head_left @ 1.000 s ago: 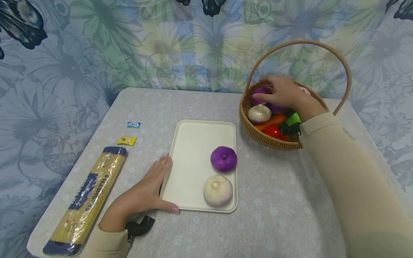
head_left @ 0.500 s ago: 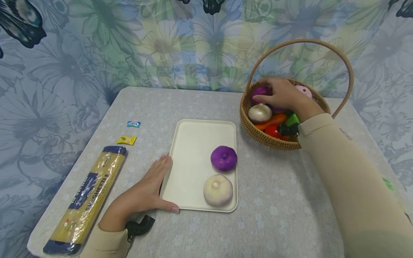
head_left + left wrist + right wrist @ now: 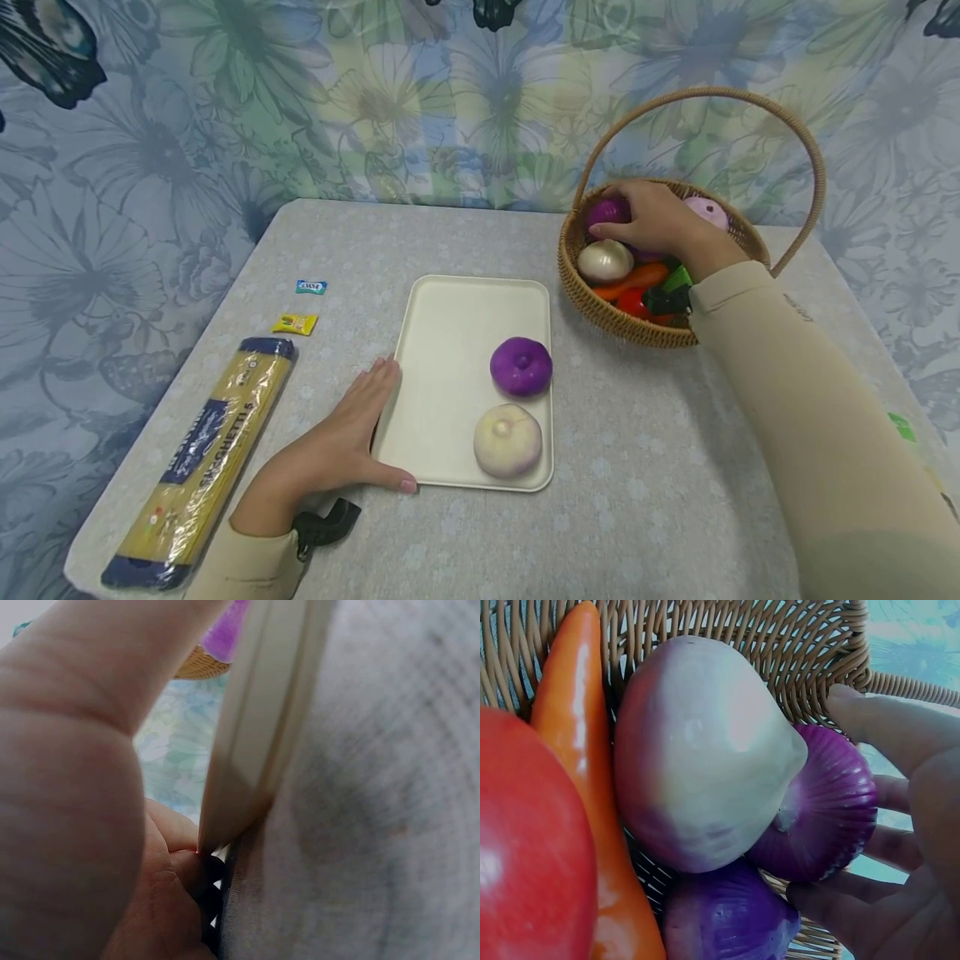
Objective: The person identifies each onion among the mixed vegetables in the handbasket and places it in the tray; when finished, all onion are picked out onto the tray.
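A woven basket (image 3: 600,310) with a tall handle stands at the table's back right. My right hand (image 3: 641,221) reaches into it, thumb and fingers curled round a dark purple onion (image 3: 606,212) (image 3: 826,802). Beside that onion lie a white onion (image 3: 603,262) (image 3: 701,750), an orange carrot (image 3: 574,742), a red tomato (image 3: 525,862) and another purple piece (image 3: 727,919). A cream tray (image 3: 450,333) holds a purple onion (image 3: 521,366) and a white onion (image 3: 507,440). My left hand (image 3: 348,437) rests flat on the table against the tray's left edge (image 3: 255,712).
A spaghetti packet (image 3: 202,467) lies at the left front. Two small sweets, one yellow (image 3: 294,323) and one blue (image 3: 311,287), sit behind it. A pink item (image 3: 707,210) shows at the basket's back. A floral cloth hangs behind the table. A grey cloth covers the table.
My right hand has shifted slightly inside the basket, uncovering the pink item behind it. The left hand and the tray have not moved.
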Motion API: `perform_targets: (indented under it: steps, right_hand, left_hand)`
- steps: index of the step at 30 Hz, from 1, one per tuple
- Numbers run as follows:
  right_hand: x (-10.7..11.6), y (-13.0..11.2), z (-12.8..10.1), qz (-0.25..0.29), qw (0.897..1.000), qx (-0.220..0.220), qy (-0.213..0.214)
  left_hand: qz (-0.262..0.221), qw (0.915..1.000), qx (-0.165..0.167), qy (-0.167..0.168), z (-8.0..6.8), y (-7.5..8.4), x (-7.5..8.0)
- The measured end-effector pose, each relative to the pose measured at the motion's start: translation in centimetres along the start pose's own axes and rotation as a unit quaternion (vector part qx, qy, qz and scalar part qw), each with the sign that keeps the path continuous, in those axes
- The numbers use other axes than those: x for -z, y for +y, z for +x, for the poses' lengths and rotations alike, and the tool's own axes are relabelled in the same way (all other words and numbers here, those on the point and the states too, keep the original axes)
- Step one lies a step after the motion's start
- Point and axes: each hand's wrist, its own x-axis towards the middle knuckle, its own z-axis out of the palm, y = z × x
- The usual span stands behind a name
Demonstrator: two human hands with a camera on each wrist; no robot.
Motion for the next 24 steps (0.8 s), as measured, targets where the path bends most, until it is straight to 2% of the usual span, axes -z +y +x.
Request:
perform_targets:
  steps: [12,24]
  right_hand:
    - [-0.05,0.18,-0.12,0.004,0.999,-0.018,0.035]
    - [0.03,0.06,-0.32,0.007,0.999,-0.023,0.041]
  left_hand:
    - [-0.004,1.0000,0.005,-0.003,-0.02,0.19,0.11]
    - [-0.007,0.9999,-0.008,0.001,-0.09,0.07,0.13]
